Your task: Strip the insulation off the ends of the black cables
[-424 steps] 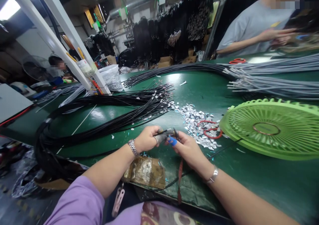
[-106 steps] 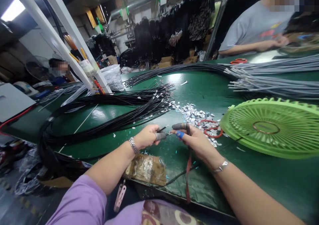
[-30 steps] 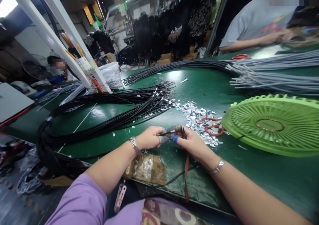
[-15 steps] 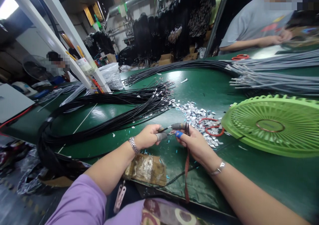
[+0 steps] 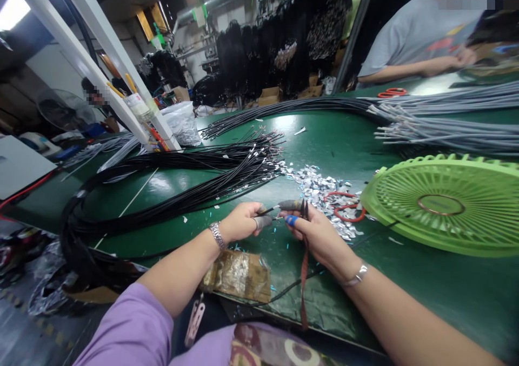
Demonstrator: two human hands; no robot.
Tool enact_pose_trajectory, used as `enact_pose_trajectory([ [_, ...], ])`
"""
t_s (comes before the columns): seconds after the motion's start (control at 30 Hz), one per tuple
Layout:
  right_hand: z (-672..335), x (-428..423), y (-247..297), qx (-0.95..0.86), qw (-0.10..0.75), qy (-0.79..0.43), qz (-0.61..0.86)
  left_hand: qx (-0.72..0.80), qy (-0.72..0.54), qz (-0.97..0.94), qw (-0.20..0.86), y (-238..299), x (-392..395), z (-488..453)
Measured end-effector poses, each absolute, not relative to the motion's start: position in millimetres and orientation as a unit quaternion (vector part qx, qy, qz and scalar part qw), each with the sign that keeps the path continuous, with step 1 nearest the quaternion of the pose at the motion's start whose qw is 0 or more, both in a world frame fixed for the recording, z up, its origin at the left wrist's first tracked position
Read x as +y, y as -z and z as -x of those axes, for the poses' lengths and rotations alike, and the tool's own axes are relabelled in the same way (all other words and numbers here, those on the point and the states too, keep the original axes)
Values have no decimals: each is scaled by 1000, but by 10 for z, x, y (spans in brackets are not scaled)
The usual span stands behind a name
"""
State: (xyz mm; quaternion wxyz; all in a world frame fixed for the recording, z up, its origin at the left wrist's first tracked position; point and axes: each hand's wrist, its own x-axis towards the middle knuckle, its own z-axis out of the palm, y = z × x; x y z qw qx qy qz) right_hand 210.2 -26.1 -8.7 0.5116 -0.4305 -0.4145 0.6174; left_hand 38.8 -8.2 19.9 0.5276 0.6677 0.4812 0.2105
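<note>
My left hand (image 5: 242, 221) is closed around a black cable (image 5: 266, 211), with grey wrapping on its fingertips. Facing it, my right hand (image 5: 319, 234) pinches at the cable's stripped end; its finger coverings are grey and blue. Held in that same hand is a tweezers-like tool (image 5: 304, 209), dark tips pointing up and a long reddish-brown tail hanging down. The exact wires between the fingertips are too small to make out. Foil scraps (image 5: 320, 185) lie just beyond the right hand, with red-handled scissors (image 5: 348, 213) among them.
A green fan (image 5: 440, 204) stands at the right. Black cable bundles (image 5: 170, 209) curve across the left of the green table (image 5: 405, 285). Grey cables (image 5: 430, 131) lie at the far right, near another person (image 5: 409, 41). A taped cardboard piece (image 5: 239, 275) is at the near edge.
Almost nothing differs. My right fingertips have shifted very slightly at the cable end, and the other person has moved a little to the right.
</note>
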Motion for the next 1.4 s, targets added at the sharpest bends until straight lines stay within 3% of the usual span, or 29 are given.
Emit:
enact_pose_trajectory([
  [0.4, -2107, -243, 116, -405, 479, -653, 425, 486, -210, -656, 538, -213, -85, -394],
  [1.4, -2065, -245, 134, -347, 492, -699, 387, 474, -241, -650, 542, -197, -81, -376],
])
